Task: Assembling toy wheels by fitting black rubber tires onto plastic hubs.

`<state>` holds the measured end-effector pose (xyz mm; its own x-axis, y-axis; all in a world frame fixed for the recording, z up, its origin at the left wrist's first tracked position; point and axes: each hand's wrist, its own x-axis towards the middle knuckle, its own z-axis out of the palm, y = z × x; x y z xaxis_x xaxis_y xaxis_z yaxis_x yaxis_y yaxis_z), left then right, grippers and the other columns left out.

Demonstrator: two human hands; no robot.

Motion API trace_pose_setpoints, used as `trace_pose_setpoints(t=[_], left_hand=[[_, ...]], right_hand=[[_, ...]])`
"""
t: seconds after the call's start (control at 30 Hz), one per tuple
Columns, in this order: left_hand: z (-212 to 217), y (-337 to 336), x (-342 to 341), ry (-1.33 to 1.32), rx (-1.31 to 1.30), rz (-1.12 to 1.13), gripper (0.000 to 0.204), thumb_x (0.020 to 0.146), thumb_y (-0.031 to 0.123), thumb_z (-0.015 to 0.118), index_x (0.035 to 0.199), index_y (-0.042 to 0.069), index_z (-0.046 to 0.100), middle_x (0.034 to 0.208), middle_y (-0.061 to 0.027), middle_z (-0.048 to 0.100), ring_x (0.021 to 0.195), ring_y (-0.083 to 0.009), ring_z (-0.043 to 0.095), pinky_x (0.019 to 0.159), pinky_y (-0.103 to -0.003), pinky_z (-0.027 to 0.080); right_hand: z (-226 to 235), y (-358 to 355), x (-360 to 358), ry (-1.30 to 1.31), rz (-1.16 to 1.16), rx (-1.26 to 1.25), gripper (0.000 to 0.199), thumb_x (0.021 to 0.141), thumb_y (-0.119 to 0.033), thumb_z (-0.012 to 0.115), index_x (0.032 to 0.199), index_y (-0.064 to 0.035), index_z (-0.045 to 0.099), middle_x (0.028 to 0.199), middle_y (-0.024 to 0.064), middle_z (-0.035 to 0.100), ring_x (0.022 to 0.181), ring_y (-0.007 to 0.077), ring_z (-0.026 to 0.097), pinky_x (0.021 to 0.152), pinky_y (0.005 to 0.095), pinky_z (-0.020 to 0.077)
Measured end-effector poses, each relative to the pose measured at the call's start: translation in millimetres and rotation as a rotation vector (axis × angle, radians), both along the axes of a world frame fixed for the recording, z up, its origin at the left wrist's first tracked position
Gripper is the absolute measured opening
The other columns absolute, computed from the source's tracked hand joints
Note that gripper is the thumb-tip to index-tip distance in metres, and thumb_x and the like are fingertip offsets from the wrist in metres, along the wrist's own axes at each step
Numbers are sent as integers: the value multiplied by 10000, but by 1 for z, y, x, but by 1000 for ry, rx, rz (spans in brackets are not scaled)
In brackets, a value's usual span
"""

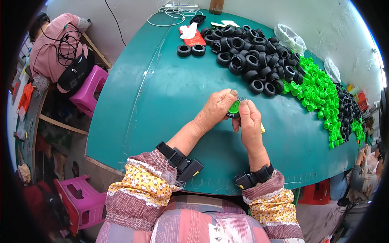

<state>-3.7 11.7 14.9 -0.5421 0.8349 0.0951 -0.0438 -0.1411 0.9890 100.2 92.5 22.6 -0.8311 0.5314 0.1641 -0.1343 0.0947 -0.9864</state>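
Between my two hands, above the middle of the green table, is a toy wheel made of a black tire with a bright green hub set in it. My left hand is closed on its left side, thumb near the top edge. My right hand grips the right side, with its thumb pressed at the rim. A small yellow piece sticks out beside the right palm; the rest of it is hidden by the hand. Beyond lies a heap of black toy tires, and to its right a heap of green hubs.
Two loose tires lie left of the heap, near a red packet with white tissue. White cables and plastic bags sit along the wall. Another person sits at left on a pink stool; more people are far right.
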Motion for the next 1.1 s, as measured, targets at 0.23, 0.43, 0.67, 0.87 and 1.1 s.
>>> trace_pose_setpoints(t=[0.23, 0.43, 0.67, 0.87, 1.1], left_hand=[[-16, 13, -1, -101, 40, 50, 313, 901, 327, 430, 838, 41, 540, 639, -18, 540, 511, -66, 482, 447, -196, 375], [-11, 41, 0, -65, 28, 37, 258, 894, 245, 450, 785, 35, 550, 621, -30, 558, 512, -83, 510, 479, -204, 400], [-7, 50, -6, 23, -11, -65, 344, 890, 315, 452, 775, 9, 558, 639, -27, 559, 532, -73, 501, 479, -205, 418], [-16, 54, 0, 248, 12, 71, 232, 860, 218, 516, 922, -2, 554, 728, -55, 582, 584, -81, 505, 501, -224, 423], [-15, 54, -1, 276, 29, 126, 261, 882, 240, 466, 908, -6, 550, 703, -84, 571, 654, -137, 516, 613, -267, 438]], right_hand=[[-11, 21, -6, 17, -120, -239, 313, 900, -315, 437, 747, -48, 495, 508, 8, 462, 392, 46, 393, 344, 174, 309], [-12, 40, -1, 12, -128, -248, 368, 919, -347, 348, 786, -47, 515, 540, 19, 481, 406, 59, 401, 354, 186, 318], [-15, 35, 1, -4, -241, -156, 403, 919, -374, 342, 771, -35, 500, 517, 3, 453, 410, 57, 406, 360, 188, 320], [-16, 33, -2, -99, -319, 34, 350, 909, -343, 408, 757, -38, 487, 547, 3, 467, 433, 51, 424, 372, 182, 343], [-14, 32, -7, -110, -258, 33, 278, 881, -291, 470, 784, -33, 504, 539, 2, 477, 437, 63, 450, 385, 188, 354]])
